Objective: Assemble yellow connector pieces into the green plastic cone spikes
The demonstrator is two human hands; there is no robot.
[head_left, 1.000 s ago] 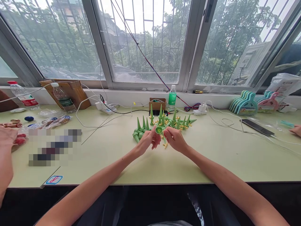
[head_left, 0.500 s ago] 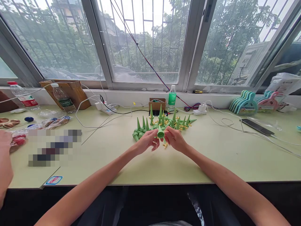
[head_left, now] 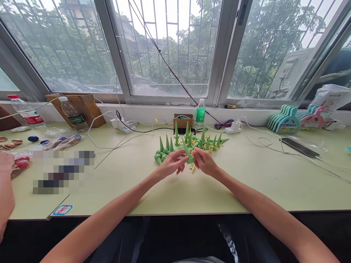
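L hand [head_left: 172, 163]: fingertips closed narrow on green cone spike [head_left: 187, 150], nr. its base.
Spike axis: tilted, tip up/away to L, base down twd R; held betw. hands, above tabletop [head_left: 170, 199].
R hand [head_left: 204, 160]: curled tight, just beside base; pinched pc., if any, can't be told.
Nearer: L, touching.
Tabletop: more green spikes [head_left: 202, 138] clustered behind.
Room: co-worker's arm [head_left: 4, 186] far L; windows [head_left: 170, 62] behind.

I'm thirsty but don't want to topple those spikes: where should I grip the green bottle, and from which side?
Likely best by the upper body, below the white cap, coming from above: the green bottle stands upright with its top unobstructed, while green spikes stand before its base and a cardboard box sits to its left.
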